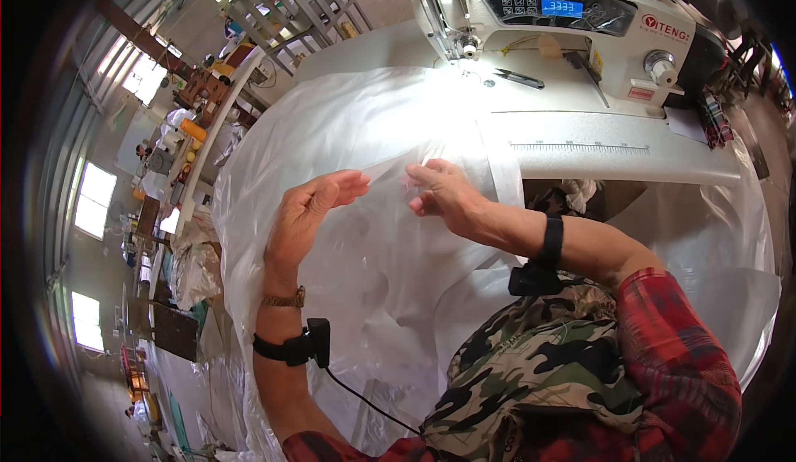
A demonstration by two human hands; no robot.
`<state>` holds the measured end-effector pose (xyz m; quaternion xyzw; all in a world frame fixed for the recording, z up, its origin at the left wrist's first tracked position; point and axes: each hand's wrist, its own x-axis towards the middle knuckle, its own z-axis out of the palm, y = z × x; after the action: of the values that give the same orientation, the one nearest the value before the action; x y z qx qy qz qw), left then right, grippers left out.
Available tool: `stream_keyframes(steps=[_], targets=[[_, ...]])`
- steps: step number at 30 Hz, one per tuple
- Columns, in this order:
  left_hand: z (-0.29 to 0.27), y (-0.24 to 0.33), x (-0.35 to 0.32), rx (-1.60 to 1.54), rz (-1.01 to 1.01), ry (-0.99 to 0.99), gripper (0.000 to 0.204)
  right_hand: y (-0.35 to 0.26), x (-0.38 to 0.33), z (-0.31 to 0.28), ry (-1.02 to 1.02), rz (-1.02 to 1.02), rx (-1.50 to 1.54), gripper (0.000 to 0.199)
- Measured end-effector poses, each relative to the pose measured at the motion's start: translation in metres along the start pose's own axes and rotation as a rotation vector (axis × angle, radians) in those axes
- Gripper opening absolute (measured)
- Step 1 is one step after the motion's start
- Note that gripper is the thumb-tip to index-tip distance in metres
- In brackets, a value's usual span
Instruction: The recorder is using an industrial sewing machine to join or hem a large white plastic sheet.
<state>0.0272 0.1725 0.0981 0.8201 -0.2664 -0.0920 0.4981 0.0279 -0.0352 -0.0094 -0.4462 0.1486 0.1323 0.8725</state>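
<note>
A large sheet of translucent white plastic spreads over the sewing table and hangs down over my lap. My left hand is over the sheet with its fingers stretched out together toward the right and the thumb lying alongside. Close to its right, my right hand has curled fingers at a crease of the sheet and seems to pinch it; the exact grip is hard to see. Beyond both hands stands a white sewing machine, its lamp shining brightly on the plastic near the needle.
Dark thread snips lie on the machine bed. A ruler scale runs along the table's front edge. At the left, a cluttered bench carries spools and tools. Metal racks stand behind. A strapped device with a cable is on my left forearm.
</note>
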Motion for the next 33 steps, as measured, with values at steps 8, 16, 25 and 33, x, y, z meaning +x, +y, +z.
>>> stream_keyframes(steps=[8, 16, 25, 33], targets=[[0.007, -0.026, -0.003, -0.016, -0.074, -0.106, 0.042, 0.029, -0.025, -0.023, -0.728, 0.169, -0.158, 0.026], [0.067, -0.098, -0.070, 0.207, -0.244, -0.245, 0.038, 0.026, -0.060, -0.081, -0.839, 0.312, -0.071, 0.023], [0.068, -0.157, -0.401, 0.824, -0.940, -0.325, 0.047, 0.032, -0.060, -0.129, -0.879, 0.423, 0.027, 0.019], [0.079, -0.184, -0.614, 0.824, -1.489, -0.112, 0.046, 0.027, -0.063, -0.143, -0.780, 0.432, -0.277, 0.021]])
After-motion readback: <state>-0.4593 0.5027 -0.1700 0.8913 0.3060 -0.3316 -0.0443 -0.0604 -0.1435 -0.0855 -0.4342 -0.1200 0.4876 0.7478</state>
